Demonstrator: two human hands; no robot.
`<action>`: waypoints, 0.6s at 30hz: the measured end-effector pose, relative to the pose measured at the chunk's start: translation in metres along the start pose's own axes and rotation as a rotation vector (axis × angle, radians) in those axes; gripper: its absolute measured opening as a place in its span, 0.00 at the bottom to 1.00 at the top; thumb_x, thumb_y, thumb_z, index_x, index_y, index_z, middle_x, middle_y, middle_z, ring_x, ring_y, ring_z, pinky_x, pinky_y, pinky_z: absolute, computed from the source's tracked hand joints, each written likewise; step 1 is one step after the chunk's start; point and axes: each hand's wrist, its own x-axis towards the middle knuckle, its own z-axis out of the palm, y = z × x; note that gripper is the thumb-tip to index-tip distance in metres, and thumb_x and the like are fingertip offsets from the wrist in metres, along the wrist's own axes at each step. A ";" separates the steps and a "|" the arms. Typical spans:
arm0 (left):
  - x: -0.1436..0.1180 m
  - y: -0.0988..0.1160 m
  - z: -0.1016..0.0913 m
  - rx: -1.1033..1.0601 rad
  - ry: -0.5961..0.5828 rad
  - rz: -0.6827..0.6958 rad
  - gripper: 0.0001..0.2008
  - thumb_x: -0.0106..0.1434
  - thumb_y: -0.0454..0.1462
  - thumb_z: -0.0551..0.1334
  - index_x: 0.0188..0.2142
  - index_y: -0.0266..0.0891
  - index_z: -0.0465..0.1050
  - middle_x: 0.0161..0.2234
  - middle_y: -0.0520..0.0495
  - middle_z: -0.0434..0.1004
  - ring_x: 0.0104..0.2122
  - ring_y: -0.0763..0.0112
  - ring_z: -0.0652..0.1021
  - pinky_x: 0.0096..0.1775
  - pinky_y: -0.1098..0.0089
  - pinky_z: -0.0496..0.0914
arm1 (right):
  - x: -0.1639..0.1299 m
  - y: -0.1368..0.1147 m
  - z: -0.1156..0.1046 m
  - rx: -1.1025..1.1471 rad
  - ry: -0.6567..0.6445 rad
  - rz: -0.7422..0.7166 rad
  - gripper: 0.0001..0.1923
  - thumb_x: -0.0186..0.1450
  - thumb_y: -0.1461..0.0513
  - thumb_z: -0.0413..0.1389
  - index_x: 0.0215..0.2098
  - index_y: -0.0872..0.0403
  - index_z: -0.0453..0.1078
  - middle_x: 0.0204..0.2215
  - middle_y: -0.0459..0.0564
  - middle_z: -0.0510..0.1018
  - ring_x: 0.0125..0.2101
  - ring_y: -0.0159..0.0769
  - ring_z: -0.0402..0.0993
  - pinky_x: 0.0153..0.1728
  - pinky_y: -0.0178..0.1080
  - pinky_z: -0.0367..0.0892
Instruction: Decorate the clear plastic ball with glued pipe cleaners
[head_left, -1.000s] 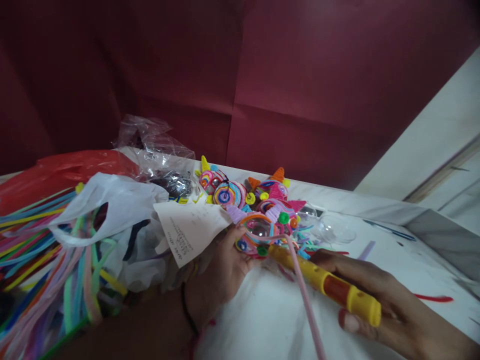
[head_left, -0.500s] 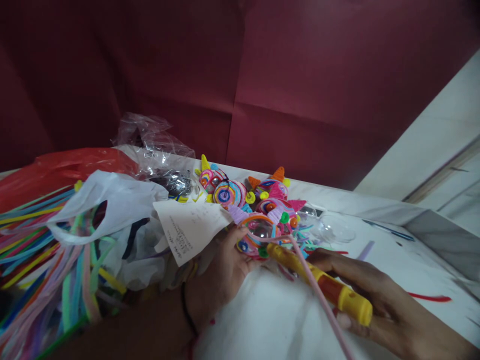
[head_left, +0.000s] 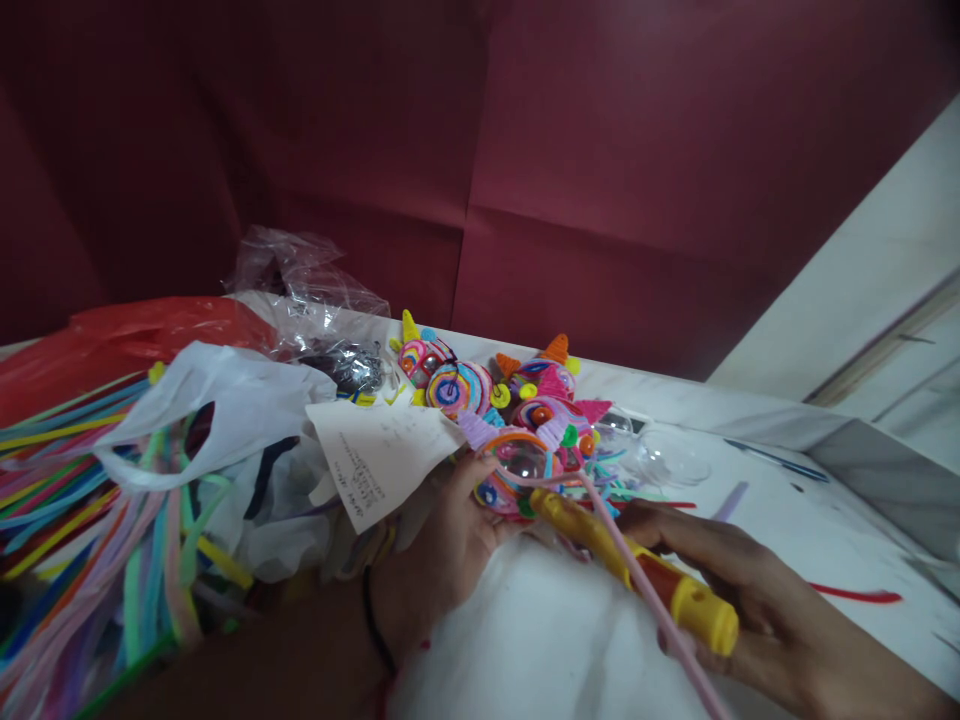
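My left hand [head_left: 461, 525] is closed around the lower left side of a round craft ornament [head_left: 523, 458] with a clear dome, an orange rim and lilac ear-like points. In my right hand [head_left: 739, 575] is a yellow and orange glue gun [head_left: 664, 580], its tip near the ornament's lower edge. A pink pipe cleaner [head_left: 637, 570] runs from the ornament's front across the glue gun toward the bottom edge. Just behind lie more coiled pipe-cleaner ornaments [head_left: 459, 388], with ears and buttons in several colours. The exact contact at the gun's tip is unclear.
Many loose pipe cleaners [head_left: 142, 560] fill the left side under a white plastic bag [head_left: 217, 390]. A handwritten paper [head_left: 382, 455] lies beside my left hand. Clear plastic domes [head_left: 671, 458], a pen [head_left: 776, 460] and a red pipe cleaner [head_left: 859, 594] are on the right. A red bag [head_left: 150, 335] lies behind.
My right hand and the glue gun's rear end have shifted slightly left and down. The pink pipe cleaner's near end has swung a little right. My left hand holds its place.
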 end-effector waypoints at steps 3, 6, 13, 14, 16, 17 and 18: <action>0.000 0.001 0.000 0.000 0.024 0.003 0.21 0.61 0.35 0.64 0.54 0.41 0.72 0.50 0.40 0.80 0.48 0.55 0.79 0.47 0.58 0.74 | 0.001 -0.001 0.000 -0.017 0.010 -0.008 0.14 0.59 0.51 0.64 0.42 0.45 0.76 0.28 0.47 0.80 0.26 0.41 0.77 0.20 0.33 0.68; -0.001 0.000 0.000 -0.003 0.015 0.011 0.20 0.61 0.36 0.64 0.54 0.41 0.72 0.49 0.41 0.80 0.48 0.56 0.79 0.48 0.59 0.74 | 0.001 -0.002 -0.001 -0.063 0.025 -0.029 0.14 0.57 0.51 0.65 0.40 0.46 0.77 0.26 0.46 0.80 0.25 0.40 0.76 0.19 0.33 0.67; -0.001 0.001 0.000 -0.006 -0.005 -0.015 0.20 0.60 0.37 0.65 0.52 0.44 0.72 0.49 0.43 0.80 0.51 0.53 0.78 0.49 0.56 0.74 | 0.001 -0.006 -0.001 -0.010 -0.004 0.028 0.13 0.58 0.49 0.64 0.35 0.46 0.76 0.25 0.47 0.77 0.25 0.40 0.73 0.17 0.32 0.64; -0.001 0.001 0.001 -0.006 -0.006 -0.007 0.20 0.60 0.37 0.65 0.53 0.44 0.72 0.49 0.43 0.80 0.51 0.54 0.78 0.49 0.55 0.74 | 0.001 -0.008 -0.001 -0.009 0.006 0.039 0.13 0.57 0.48 0.64 0.34 0.46 0.76 0.24 0.47 0.77 0.25 0.39 0.73 0.18 0.32 0.64; -0.002 0.002 0.002 -0.002 -0.005 0.013 0.20 0.60 0.35 0.64 0.53 0.44 0.71 0.48 0.43 0.80 0.50 0.55 0.78 0.49 0.55 0.74 | 0.001 -0.012 0.000 -0.020 0.035 0.059 0.14 0.56 0.47 0.64 0.31 0.47 0.75 0.24 0.46 0.76 0.24 0.38 0.72 0.19 0.32 0.63; -0.003 0.003 0.003 0.000 -0.001 0.016 0.20 0.60 0.35 0.64 0.52 0.43 0.71 0.48 0.43 0.81 0.50 0.55 0.78 0.49 0.56 0.74 | 0.001 -0.014 0.001 -0.026 0.051 0.069 0.14 0.56 0.47 0.64 0.30 0.47 0.74 0.24 0.46 0.76 0.24 0.38 0.71 0.19 0.33 0.63; -0.004 0.003 0.004 0.003 0.003 0.020 0.19 0.60 0.35 0.64 0.52 0.43 0.71 0.47 0.43 0.81 0.50 0.55 0.79 0.49 0.56 0.74 | 0.001 -0.015 0.001 -0.029 0.065 0.079 0.14 0.56 0.47 0.64 0.29 0.47 0.74 0.24 0.46 0.75 0.23 0.38 0.70 0.19 0.33 0.63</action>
